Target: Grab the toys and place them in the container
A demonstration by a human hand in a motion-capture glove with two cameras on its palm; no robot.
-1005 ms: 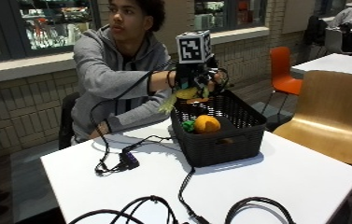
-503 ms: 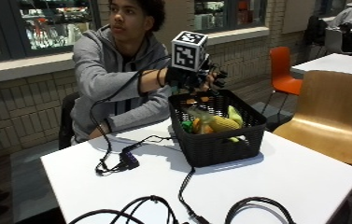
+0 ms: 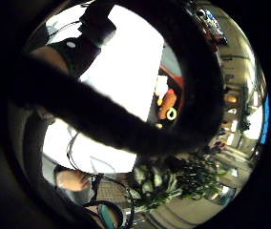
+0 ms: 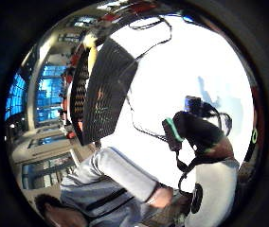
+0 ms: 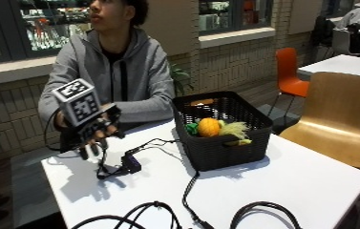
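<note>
A black mesh basket (image 5: 221,138) stands on the white table (image 5: 294,181) in front of the person. Inside it lie an orange ball-like toy (image 5: 208,127), a green toy (image 5: 192,128) and a pale yellow fluffy toy (image 5: 235,130). My gloved right hand (image 5: 95,133) hangs over the table's left part, well clear of the basket, fingers (image 5: 89,149) pointing down and holding nothing. The thumb side palm view shows the basket (image 4: 103,90) from outside on the table. The little finger side palm view is mostly covered by a black strap (image 3: 126,129).
Black cables (image 5: 167,214) loop across the table's front, and one runs past a small black box (image 5: 131,164) to the basket's foot. A wooden chair (image 5: 342,119) stands at the right, an orange chair (image 5: 291,71) behind it. The person's grey sleeve (image 4: 120,175) is close by.
My hand held a toy above the basket, released it there, then drew back left to the table's edge. The basket holds more toys. The outside camera has also shifted.
</note>
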